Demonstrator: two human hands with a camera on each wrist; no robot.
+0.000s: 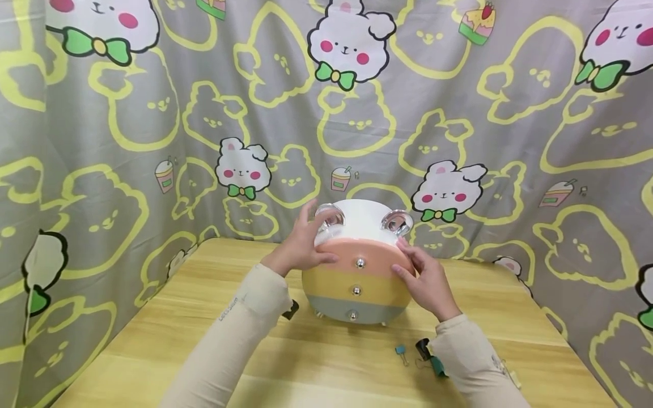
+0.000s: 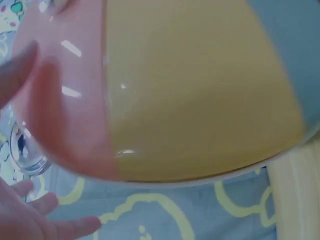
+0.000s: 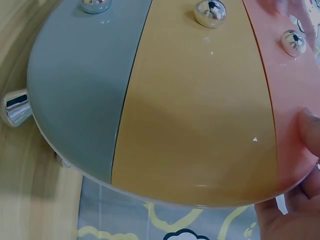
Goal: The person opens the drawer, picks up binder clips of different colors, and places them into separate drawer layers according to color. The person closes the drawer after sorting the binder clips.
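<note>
A rounded storage box (image 1: 331,283) stands on short silver feet at the table's middle. Its front has three drawers: pink (image 1: 339,255), yellow (image 1: 377,285) and grey-blue (image 1: 331,306), each with a silver knob. Two silver ring-shaped ears (image 1: 398,222) rise from its white top. My left hand (image 1: 303,242) is at the upper left side beside one ear, fingers spread and thumb before the pink drawer. On the other side my right hand (image 1: 431,283) grips the upper edge, with its thumb (image 3: 311,132) on the pink front and its fingers behind.
A black binder clip (image 1: 291,310) lies left of the box, partly behind the left sleeve. By the right sleeve lie a small blue clip (image 1: 400,351), a black clip (image 1: 423,348) and a teal clip (image 1: 438,366). A patterned curtain (image 1: 291,130) surrounds the wooden table (image 1: 316,368).
</note>
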